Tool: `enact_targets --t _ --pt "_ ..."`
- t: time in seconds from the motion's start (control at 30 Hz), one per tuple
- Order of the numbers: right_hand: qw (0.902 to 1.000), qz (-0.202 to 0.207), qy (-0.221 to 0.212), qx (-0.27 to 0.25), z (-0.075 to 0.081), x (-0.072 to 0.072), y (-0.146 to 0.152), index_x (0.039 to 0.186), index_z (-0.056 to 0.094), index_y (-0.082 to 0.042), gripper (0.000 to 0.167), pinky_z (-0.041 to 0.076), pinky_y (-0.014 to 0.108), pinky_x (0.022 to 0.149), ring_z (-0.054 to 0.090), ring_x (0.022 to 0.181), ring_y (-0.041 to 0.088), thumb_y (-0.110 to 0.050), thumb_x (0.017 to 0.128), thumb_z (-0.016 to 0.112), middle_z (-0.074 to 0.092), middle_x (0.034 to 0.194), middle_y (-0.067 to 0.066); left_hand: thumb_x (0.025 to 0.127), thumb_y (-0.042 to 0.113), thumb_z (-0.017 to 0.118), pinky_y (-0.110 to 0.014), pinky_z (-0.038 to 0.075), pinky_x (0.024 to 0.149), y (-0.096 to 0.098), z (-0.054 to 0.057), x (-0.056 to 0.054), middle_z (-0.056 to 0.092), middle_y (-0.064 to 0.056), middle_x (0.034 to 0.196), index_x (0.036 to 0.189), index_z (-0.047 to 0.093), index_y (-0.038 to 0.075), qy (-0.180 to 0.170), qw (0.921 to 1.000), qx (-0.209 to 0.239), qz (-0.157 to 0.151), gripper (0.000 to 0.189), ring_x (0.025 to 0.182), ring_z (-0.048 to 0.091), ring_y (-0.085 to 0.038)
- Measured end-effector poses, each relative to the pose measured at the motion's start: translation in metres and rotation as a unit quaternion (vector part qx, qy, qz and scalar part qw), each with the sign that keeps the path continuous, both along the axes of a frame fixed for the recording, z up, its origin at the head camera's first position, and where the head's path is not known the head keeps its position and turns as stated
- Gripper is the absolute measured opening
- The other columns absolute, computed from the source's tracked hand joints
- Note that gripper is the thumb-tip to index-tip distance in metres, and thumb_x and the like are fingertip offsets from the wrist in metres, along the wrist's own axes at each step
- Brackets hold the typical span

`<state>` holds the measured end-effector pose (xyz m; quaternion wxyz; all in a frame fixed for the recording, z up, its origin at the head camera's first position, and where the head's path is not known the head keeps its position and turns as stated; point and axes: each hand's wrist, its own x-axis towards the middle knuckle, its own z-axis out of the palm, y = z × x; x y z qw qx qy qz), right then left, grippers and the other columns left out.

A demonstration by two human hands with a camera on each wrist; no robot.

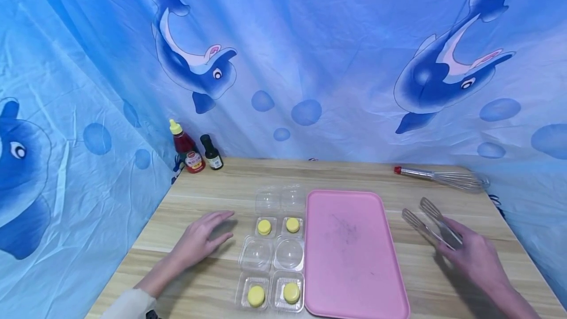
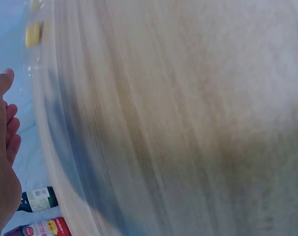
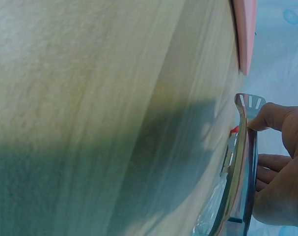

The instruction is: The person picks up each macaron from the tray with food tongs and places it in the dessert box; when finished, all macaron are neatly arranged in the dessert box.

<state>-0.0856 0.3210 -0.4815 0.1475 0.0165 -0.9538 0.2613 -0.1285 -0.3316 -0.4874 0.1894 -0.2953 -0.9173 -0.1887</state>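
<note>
My right hand (image 1: 476, 257) grips a pair of metal tongs (image 1: 414, 220) with slotted heads, held over the right side of the table. The two heads stand apart with nothing between them. In the right wrist view, thumb and fingers lie along the tongs (image 3: 241, 167). My left hand (image 1: 199, 242) hovers over the left side, thumb and fingers spread, holding nothing. Right of it stand several clear plastic boxes with lids folded back, each with a yellow macaron inside, such as the near-left macaron (image 1: 256, 296) and the back-right macaron (image 1: 292, 225). Beside them lies a pink tray (image 1: 350, 260), bearing only dark smudges.
A whisk (image 1: 418, 173) with a red handle end lies at the back right. At the back left stand a red sauce bottle (image 1: 188, 151) with a yellow cap and a small dark bottle (image 1: 212, 154). A blue dolphin-print curtain (image 1: 336, 63) closes off the back and sides.
</note>
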Motion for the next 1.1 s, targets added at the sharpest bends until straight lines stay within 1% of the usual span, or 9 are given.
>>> enact_targets --t 0.13,0.23,0.33,0.4,0.57,0.7,0.83,0.97,1.1 --pt "0.9999 -0.010 0.007 0.010 -0.006 -0.001 0.002 0.136 0.062 0.010 0.063 0.032 0.032 0.046 0.041 0.057 0.017 -0.007 0.080 0.085 0.062 0.070 0.015 0.088 0.026 0.088 -0.059 0.053 0.106 -0.002 0.000 -0.003 0.067 -0.016 0.140 0.144 0.064 0.006 -0.016 0.9998 -0.002 0.014 0.064 0.126 0.066 -0.036" --pt "0.9998 -0.013 0.003 0.013 -0.007 -0.003 0.003 0.136 0.062 0.011 0.064 0.034 0.033 0.046 0.040 0.056 0.016 -0.009 0.079 0.085 0.058 0.067 0.011 0.089 0.027 0.088 -0.060 0.052 0.108 -0.002 0.002 -0.005 0.065 -0.018 0.144 0.147 0.061 0.005 -0.028 0.9994 -0.006 0.020 0.068 0.129 0.064 -0.039" --pt "0.9998 -0.013 -0.005 0.011 -0.007 -0.004 0.004 0.135 0.062 0.012 0.066 0.048 0.042 0.052 0.052 0.064 0.023 -0.010 0.078 0.086 0.069 0.084 0.029 0.089 0.028 0.088 -0.061 0.051 0.109 -0.001 0.005 -0.009 0.063 -0.019 0.146 0.149 0.059 0.004 -0.036 0.9990 -0.009 0.024 0.070 0.131 0.062 -0.040" --pt "0.9998 -0.012 -0.014 0.009 -0.007 -0.005 0.005 0.135 0.061 0.013 0.068 0.051 0.047 0.058 0.056 0.071 0.028 -0.011 0.077 0.088 0.071 0.095 0.032 0.089 0.028 0.088 -0.061 0.050 0.109 0.000 0.007 -0.012 0.062 -0.019 0.147 0.149 0.058 0.003 -0.038 0.9990 -0.009 0.023 0.072 0.132 0.062 -0.040" --pt "0.9992 -0.009 -0.037 0.007 -0.009 -0.007 0.006 0.138 0.057 0.016 0.074 0.051 0.045 0.060 0.056 0.074 0.031 -0.013 0.077 0.088 0.069 0.093 0.026 0.090 0.030 0.087 -0.061 0.048 0.112 0.005 0.014 -0.017 0.059 -0.018 0.152 0.152 0.055 0.003 -0.051 0.9982 -0.015 0.028 0.075 0.135 0.059 -0.041" --pt "0.9988 -0.008 -0.047 0.012 -0.009 -0.008 0.006 0.141 0.054 0.016 0.079 0.053 0.050 0.063 0.057 0.077 0.032 -0.016 0.077 0.088 0.069 0.099 0.031 0.092 0.031 0.085 -0.061 0.046 0.114 0.011 0.018 -0.021 0.055 -0.017 0.155 0.155 0.052 0.004 -0.064 0.9972 -0.020 0.033 0.076 0.138 0.057 -0.041" --pt "0.9973 0.003 -0.069 0.027 -0.008 -0.010 0.006 0.144 0.046 0.018 0.087 0.054 0.054 0.064 0.057 0.076 0.036 -0.022 0.080 0.089 0.065 0.091 0.027 0.092 0.031 0.086 -0.061 0.044 0.116 0.018 0.022 -0.027 0.053 -0.018 0.157 0.156 0.049 0.003 -0.072 0.9966 -0.022 0.031 0.079 0.140 0.054 -0.041" --pt "0.9967 0.022 -0.072 0.033 0.002 -0.013 -0.002 0.151 0.033 0.021 0.098 0.052 0.074 0.082 0.059 0.104 0.062 -0.023 0.083 0.089 0.059 0.115 0.043 0.093 0.034 0.084 -0.061 0.041 0.118 0.025 0.027 -0.035 0.047 -0.018 0.162 0.160 0.043 0.003 -0.092 0.9949 -0.029 0.029 0.085 0.143 0.050 -0.042" --pt "0.9972 0.056 -0.046 0.017 0.020 -0.022 -0.024 0.156 0.029 0.014 0.098 0.044 0.081 0.094 0.047 0.125 0.068 -0.020 0.086 0.088 0.045 0.143 0.047 0.096 0.038 0.081 -0.060 0.036 0.122 0.036 0.034 -0.045 0.038 -0.016 0.168 0.166 0.033 0.006 -0.125 0.9911 -0.035 0.030 0.090 0.149 0.043 -0.041"
